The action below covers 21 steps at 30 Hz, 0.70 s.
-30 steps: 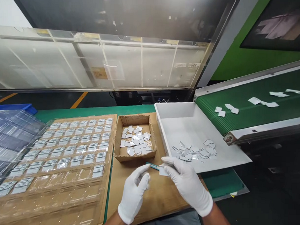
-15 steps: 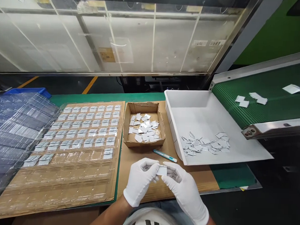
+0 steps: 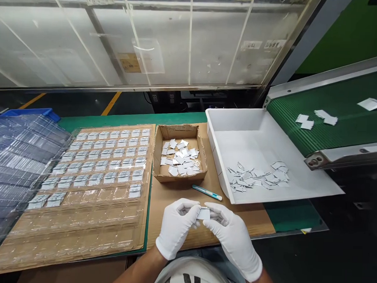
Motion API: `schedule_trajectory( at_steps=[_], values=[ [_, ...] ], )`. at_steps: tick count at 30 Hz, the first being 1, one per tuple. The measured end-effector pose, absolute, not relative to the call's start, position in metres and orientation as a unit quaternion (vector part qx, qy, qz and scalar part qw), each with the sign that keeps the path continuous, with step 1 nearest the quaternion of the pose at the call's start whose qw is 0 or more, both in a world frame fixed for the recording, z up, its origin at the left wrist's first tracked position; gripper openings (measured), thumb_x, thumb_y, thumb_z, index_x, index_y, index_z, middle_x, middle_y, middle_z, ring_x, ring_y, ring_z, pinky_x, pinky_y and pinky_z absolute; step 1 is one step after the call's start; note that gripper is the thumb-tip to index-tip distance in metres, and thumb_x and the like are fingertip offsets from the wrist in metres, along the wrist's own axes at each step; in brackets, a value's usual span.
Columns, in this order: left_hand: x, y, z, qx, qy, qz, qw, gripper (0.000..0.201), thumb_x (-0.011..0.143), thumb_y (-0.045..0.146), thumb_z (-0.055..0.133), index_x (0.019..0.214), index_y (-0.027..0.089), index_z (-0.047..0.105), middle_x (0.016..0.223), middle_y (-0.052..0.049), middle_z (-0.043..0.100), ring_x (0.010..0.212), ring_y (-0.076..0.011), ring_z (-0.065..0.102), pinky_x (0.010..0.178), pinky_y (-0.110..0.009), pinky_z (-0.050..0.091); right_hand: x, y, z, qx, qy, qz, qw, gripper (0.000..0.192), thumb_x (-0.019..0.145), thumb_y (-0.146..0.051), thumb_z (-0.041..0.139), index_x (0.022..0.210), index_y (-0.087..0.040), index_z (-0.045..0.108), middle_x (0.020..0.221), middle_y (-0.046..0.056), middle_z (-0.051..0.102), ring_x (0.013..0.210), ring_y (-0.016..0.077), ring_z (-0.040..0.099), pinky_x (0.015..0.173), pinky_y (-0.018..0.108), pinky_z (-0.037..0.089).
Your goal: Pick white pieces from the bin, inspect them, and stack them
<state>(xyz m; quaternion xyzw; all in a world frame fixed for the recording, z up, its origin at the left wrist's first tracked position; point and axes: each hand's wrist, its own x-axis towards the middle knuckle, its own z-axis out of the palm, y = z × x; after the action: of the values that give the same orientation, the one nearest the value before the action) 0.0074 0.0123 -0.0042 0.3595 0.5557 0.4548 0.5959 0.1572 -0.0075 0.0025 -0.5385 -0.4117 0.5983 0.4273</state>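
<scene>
Both my hands wear white gloves and meet over the front of the table. A small flat white rectangular piece is pinched by its left edge in my left hand. My right hand grips the same piece at its right side, thumb below and fingertips above. Whether it is one piece or a thin stack, I cannot tell. Just beyond my hands lies a blue utility knife. Behind it stands a cardboard box with many loose white pieces in it.
On the left, a clear plastic tray holds rows of white pieces, beside stacked clear trays. A white bin with scattered pieces stands right, under the end of a green conveyor belt carrying a few more. A clear panel hangs behind.
My view has shifted slightly, so the surroundings sit a little higher in the picture. Both hands keep hold of the white piece in nearly the same pose.
</scene>
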Motion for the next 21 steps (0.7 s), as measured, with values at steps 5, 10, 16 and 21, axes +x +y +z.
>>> schedule_trajectory(
  at_steps=[5, 10, 16, 21],
  values=[
    [0.0063, 0.0127, -0.0032, 0.363, 0.514, 0.467, 0.621, 0.025, 0.074, 0.040, 0.069, 0.076, 0.015, 0.072, 0.059, 0.000, 0.068, 0.045, -0.0138, 0.061, 0.047, -0.025, 0.052, 0.1598, -0.0076, 0.0076, -0.539, -0.406, 0.600, 0.431, 0.030, 0.072, -0.023, 0.075, 0.102, -0.019, 0.073, 0.099, 0.007, 0.078, 0.092, 0.0246, 0.072, 0.085, 0.036, 0.057],
    [0.0057, 0.0131, -0.0061, 0.352, 0.499, 0.438, 0.660, 0.032, 0.073, 0.047, 0.070, 0.077, 0.015, 0.071, 0.060, -0.002, 0.069, 0.044, -0.0155, 0.061, 0.045, -0.027, 0.050, 0.1626, -0.0076, 0.0077, -0.543, -0.418, 0.595, 0.421, 0.030, 0.074, -0.026, 0.075, 0.103, -0.019, 0.073, 0.098, 0.007, 0.078, 0.090, 0.0247, 0.072, 0.084, 0.036, 0.057],
    [0.0053, 0.0114, -0.0075, 0.352, 0.491, 0.438, 0.666, 0.035, 0.075, 0.048, 0.069, 0.080, 0.014, 0.071, 0.058, -0.001, 0.067, 0.046, -0.0156, 0.060, 0.047, -0.027, 0.050, 0.1613, -0.0074, 0.0056, -0.531, -0.438, 0.594, 0.417, 0.030, 0.079, -0.030, 0.073, 0.107, -0.020, 0.072, 0.105, 0.008, 0.076, 0.096, 0.0247, 0.071, 0.088, 0.036, 0.056],
    [0.0051, 0.0109, -0.0077, 0.347, 0.486, 0.447, 0.666, 0.036, 0.075, 0.049, 0.070, 0.081, 0.013, 0.071, 0.062, -0.002, 0.069, 0.046, -0.0148, 0.060, 0.048, -0.027, 0.051, 0.1607, -0.0076, 0.0077, -0.524, -0.445, 0.598, 0.412, 0.029, 0.081, -0.030, 0.071, 0.108, -0.020, 0.071, 0.107, 0.008, 0.076, 0.098, 0.0240, 0.070, 0.089, 0.036, 0.055]
  ],
)
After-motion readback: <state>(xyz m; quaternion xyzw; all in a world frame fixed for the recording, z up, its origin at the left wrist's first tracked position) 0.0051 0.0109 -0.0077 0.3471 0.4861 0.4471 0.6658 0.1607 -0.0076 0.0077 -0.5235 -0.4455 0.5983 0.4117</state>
